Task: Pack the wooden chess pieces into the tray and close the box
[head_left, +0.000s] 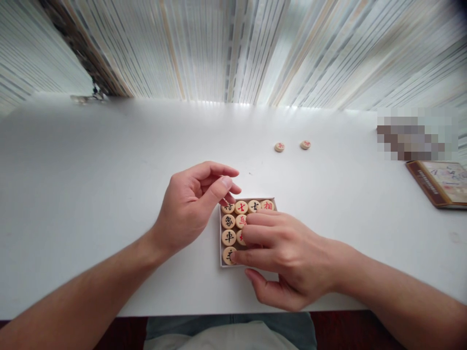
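A shallow square box [221, 247] lies on the table near me, filled with rows of round Chinese chess pieces bearing red and black characters. My right hand [292, 253] is over the box's right part, palm down with its fingers apart. Its index fingertip touches the black-lettered piece [228, 254] in the near left corner. Under the other fingers some pieces are hidden, including part of the red horse piece [240, 221]. Above the far left corner, my left hand [197, 201] hovers with thumb and fingers apart, holding nothing visible. It partly covers a corner piece [228, 209].
Beyond the box, two chess pieces [279, 147] with red characters lie on the white table [109, 160]. A brown-edged flat box or lid [448, 182] lies at the right, beside a pixelated patch. Striped curtains [204, 48] hang along the back edge.
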A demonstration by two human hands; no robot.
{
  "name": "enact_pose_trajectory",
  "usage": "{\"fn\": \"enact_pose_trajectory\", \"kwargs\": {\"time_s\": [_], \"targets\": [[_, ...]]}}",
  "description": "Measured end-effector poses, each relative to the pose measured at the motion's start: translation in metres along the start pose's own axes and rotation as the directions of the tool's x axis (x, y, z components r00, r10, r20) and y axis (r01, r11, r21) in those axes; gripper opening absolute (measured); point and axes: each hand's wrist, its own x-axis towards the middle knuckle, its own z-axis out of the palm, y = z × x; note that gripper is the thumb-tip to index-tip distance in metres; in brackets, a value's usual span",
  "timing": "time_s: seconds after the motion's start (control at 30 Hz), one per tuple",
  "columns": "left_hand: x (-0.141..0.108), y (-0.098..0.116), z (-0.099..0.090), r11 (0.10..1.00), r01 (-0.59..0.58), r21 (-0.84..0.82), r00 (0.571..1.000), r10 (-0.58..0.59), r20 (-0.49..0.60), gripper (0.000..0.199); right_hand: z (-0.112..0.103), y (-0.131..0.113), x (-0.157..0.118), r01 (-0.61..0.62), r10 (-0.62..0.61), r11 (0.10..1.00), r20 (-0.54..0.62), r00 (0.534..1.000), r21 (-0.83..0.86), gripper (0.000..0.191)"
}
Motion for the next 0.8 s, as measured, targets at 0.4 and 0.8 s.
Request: {"fn": "enact_pose_trajectory", "kwargs": {"time_s": [0.4,0.8], "targets": [[0.032,-0.009,-0.045,0.971,-0.113,0.21,0.945,0.17,-0.28,0.014,-0.012,0.02,-0.001,-0.096,0.071,0.995,-0.454,0.888,-0.032,0.023],[0.047,-0.044,-0.063,0.686,0.064,0.725,0.987,0.064,-0.148,0.037,-0.017,0.084,-0.016,-0.499,0.564,0.808,-0.656,0.502,0.313,0.023]]}}
